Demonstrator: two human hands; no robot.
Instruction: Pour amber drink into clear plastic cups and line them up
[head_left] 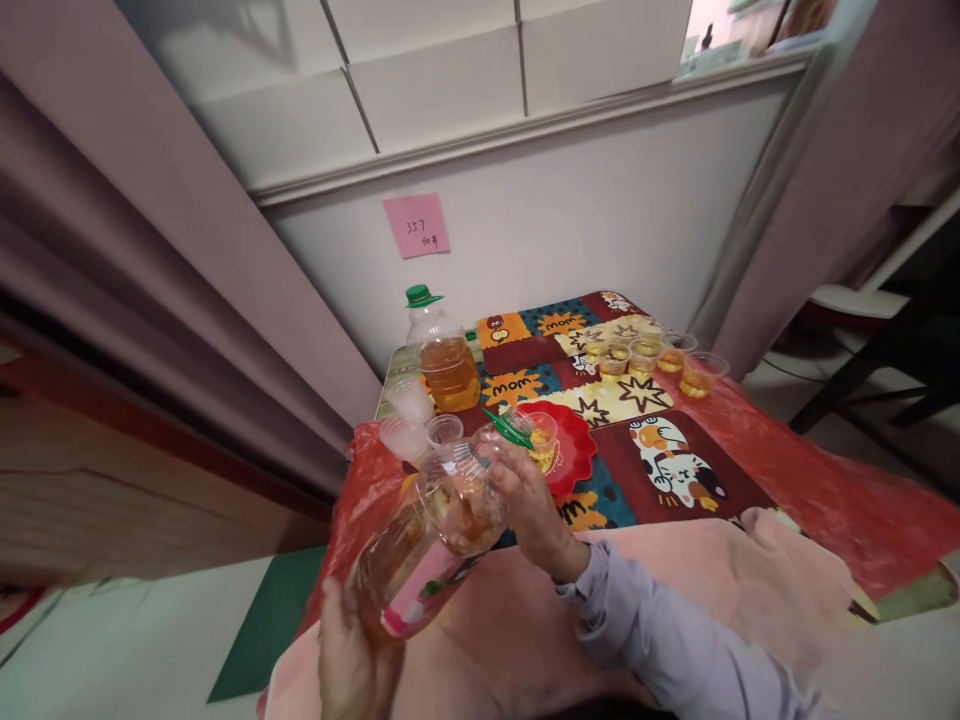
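A large clear plastic bottle (420,560) of amber liquid, with a pink label, is tilted in both hands, its mouth end toward the table. My left hand (349,650) supports its base, palm against the lower side. Around the neck end, the fingers of my right hand (529,510) are closed. A green plastic piece (510,428) sticks out near the mouth. Just beyond it, a small clear cup (543,432) with some yellowish liquid stands on a red scalloped plate (577,455). Whether liquid is flowing, I cannot tell.
A second bottle (450,375) with a green cap stands at the back left. Stacked clear cups (405,425) lie near it. Several filled cups (697,375) are grouped at the right. Red plastic sheeting (847,510) and a pink cloth (675,590) cover the table's edges.
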